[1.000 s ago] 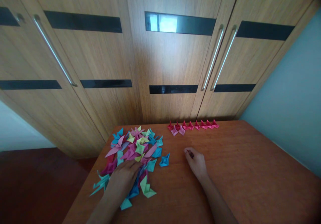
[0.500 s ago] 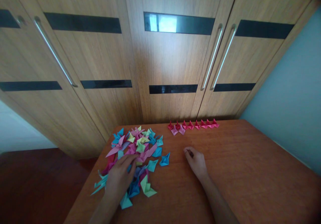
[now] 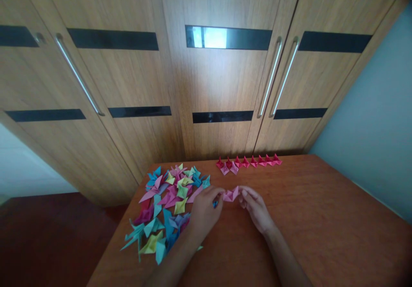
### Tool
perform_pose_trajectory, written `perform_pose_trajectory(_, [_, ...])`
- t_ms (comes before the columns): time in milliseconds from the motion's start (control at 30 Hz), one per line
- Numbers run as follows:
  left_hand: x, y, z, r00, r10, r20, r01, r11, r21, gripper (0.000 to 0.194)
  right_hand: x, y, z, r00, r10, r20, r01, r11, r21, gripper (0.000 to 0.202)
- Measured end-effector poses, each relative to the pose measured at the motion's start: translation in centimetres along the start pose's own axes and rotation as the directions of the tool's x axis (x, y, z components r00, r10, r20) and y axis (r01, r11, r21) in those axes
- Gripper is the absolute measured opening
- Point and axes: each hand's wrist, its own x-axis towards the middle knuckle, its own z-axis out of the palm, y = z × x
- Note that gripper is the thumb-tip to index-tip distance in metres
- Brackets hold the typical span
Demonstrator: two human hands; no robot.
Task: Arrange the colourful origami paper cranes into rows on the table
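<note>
Your left hand [image 3: 207, 207] and right hand [image 3: 255, 207] pinch the nine- and three-o'clock tips of a pink folded-paper figure [image 3: 231, 196] over the brown wooden bench [image 3: 312, 218], seemingly for balance; red folded-paper figures [image 3: 254, 162] line one o'clock (apparently colour-grouped).

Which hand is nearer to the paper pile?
Left. The left hand is by the right edge of the paper pile; the right hand is farther right, beyond the pink piece.
</note>
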Motion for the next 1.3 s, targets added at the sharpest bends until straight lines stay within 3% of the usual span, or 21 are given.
perform_pose_trajectory(333, [2.5,0.6,3.7,0.992,0.044,0.115,-0.038,0.998,-0.057,0.020,0.8,-0.2,-0.7,0.993,0.002,-0.118,0.006,0.997,0.073,0.026])
perform_pose_trajectory(533, [3.7,0.6,4.7,0.967,0.127,0.223,-0.078,0.974,-0.214,0.026,1.4,-0.4,-2.0,0.984,0.061,-0.167,-0.015,0.964,0.265,0.021])
perform_pose_trajectory(667, [4.7,0.6,5.0,0.942,0.159,0.295,-0.090,0.968,-0.233,0.021,1.8,-0.1,-2.6,0.972,0.069,-0.223,-0.008,0.964,0.266,0.026])
perform_pose_trajectory(833, [6.3,0.5,6.0,0.933,0.195,0.303,-0.184,0.981,-0.066,0.019,2.4,1.3,-3.7,0.879,0.021,-0.476,-0.003,0.999,0.038,0.030])
perform_pose_trajectory(933, [7.5,0.2,7.1,0.937,0.172,0.303,-0.192,0.981,0.038,0.021,2.6,1.9,-4.2,0.851,-0.005,-0.526,-0.010,1.000,-0.026,0.027])
perform_pose_trajectory(1300, [11.7,-0.3,11.6,0.935,-0.002,0.355,-0.118,0.942,0.315,0.024,2.8,2.4,-3.8,0.882,-0.089,-0.463,-0.022,0.973,-0.228,0.029])
